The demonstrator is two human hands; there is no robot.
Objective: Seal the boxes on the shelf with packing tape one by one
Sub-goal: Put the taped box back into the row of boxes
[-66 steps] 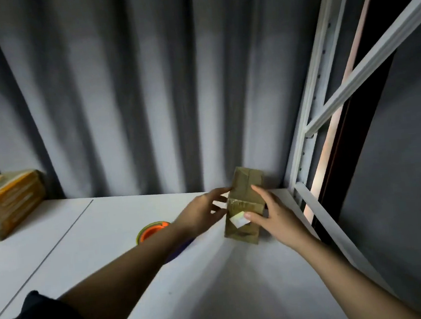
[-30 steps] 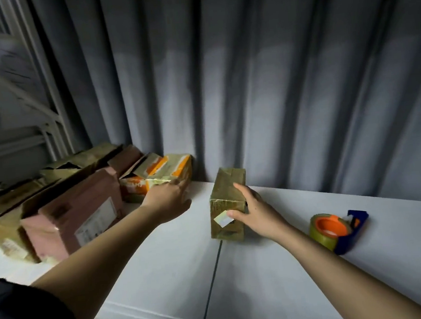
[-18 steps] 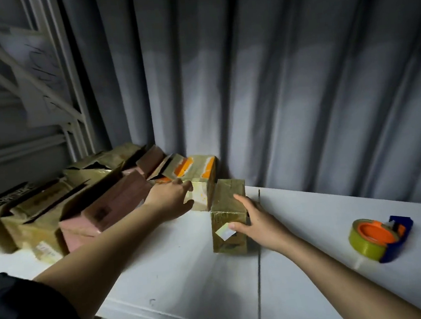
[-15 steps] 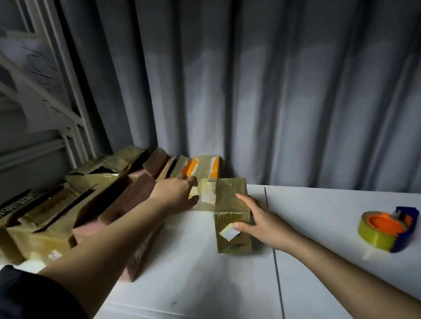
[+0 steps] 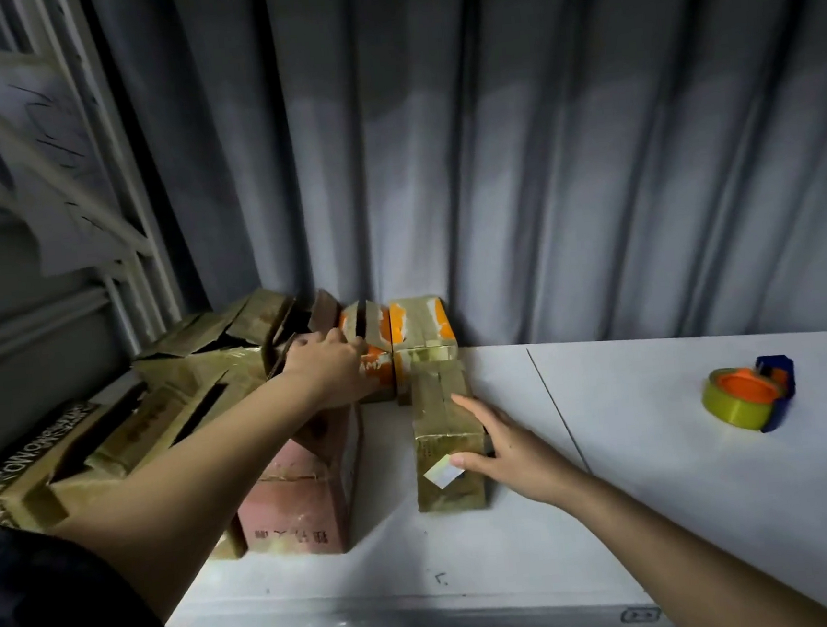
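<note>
My right hand [image 5: 508,447] lies flat against the right side of the small taped box [image 5: 445,440], fingers straight and together, thumb tip on its near face beside the white sticker [image 5: 443,473]. That box stands on the white shelf [image 5: 665,466], directly left of my palm. My left hand [image 5: 328,365] reaches further back and to the left, fingers curled over the edge of an orange-printed box [image 5: 371,367] with its flaps open (whether they truly grip it or only rest there I cannot tell). Just right of that hand, against the grey curtain [image 5: 488,156], sits a second orange-marked box [image 5: 420,330], touching the back of the taped one. Under my left forearm stands a pink box [image 5: 302,498], with open brown cartons [image 5: 159,405] beyond it on the left. The tape dispenser [image 5: 743,394] with its yellow-green roll lies well to the right of my right hand.
</note>
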